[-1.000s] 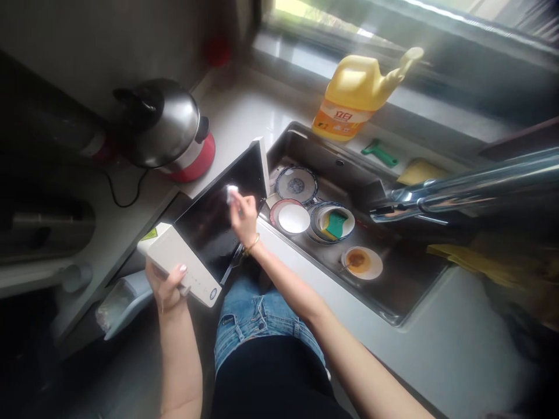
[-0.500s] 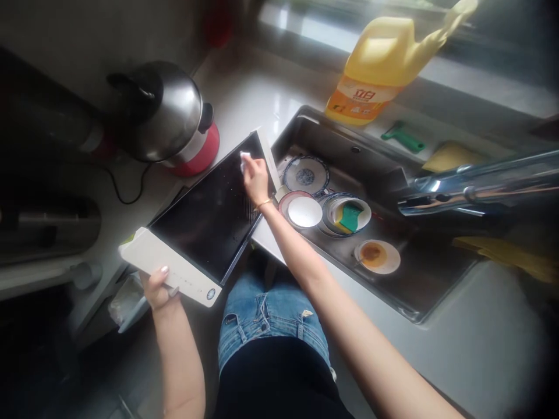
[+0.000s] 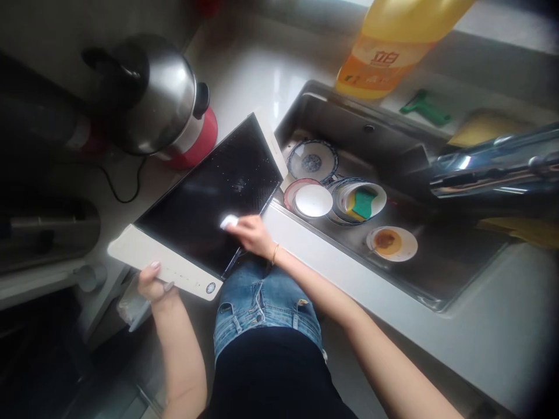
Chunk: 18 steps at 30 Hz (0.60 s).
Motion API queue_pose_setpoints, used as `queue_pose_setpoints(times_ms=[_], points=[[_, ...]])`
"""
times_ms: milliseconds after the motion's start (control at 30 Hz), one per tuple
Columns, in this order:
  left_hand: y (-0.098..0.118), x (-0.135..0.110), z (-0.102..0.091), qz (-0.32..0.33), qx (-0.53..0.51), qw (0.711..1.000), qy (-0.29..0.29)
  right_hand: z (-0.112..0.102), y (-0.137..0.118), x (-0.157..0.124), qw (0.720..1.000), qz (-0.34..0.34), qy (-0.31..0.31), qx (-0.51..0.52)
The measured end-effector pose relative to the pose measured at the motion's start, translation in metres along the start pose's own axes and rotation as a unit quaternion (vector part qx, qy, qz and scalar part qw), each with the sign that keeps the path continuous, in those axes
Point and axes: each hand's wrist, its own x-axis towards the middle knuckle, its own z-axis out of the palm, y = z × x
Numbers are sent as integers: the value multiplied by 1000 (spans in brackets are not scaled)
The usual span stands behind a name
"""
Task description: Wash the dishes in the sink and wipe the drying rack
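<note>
A flat black glossy panel [image 3: 192,186] with white end pieces lies tilted in front of me, its upper end near the sink edge. My left hand [image 3: 154,285] grips the near white end [image 3: 174,265], which bears small markings and a round emblem; the thumb is on top and the other fingers are mostly hidden below. A small white wad [image 3: 228,222], cloth or tissue, is pinched in my right hand [image 3: 257,235]. It rests against the black surface near the panel's right edge. Pale specks dot the upper part of the surface.
The sink [image 3: 349,256] on the right holds a patterned plate [image 3: 312,160], stacked bowls with a green sponge [image 3: 364,203], and a stained bowl [image 3: 393,243]. A yellow detergent jug [image 3: 384,58], green scraper [image 3: 425,109] and faucet [image 3: 493,160] flank it. A metal pot [image 3: 168,96] stands left.
My right hand has slid the white wad down the panel from its upper end toward me. My left hand keeps its grip on the white end. The view has shifted slightly.
</note>
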Motion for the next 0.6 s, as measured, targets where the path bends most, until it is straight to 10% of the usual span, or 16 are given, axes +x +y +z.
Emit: queue_pose_setpoints(times_ms=[167, 400, 600], points=[[-1, 5, 3, -31, -114, 993, 18, -14, 66, 55, 951, 232, 195, -57], [-2, 15, 5, -51, -199, 979, 13, 39, -65, 30, 994, -98, -41, -10], [-12, 19, 3, -53, -209, 975, 46, 20, -53, -27, 990, -81, -109, -41]])
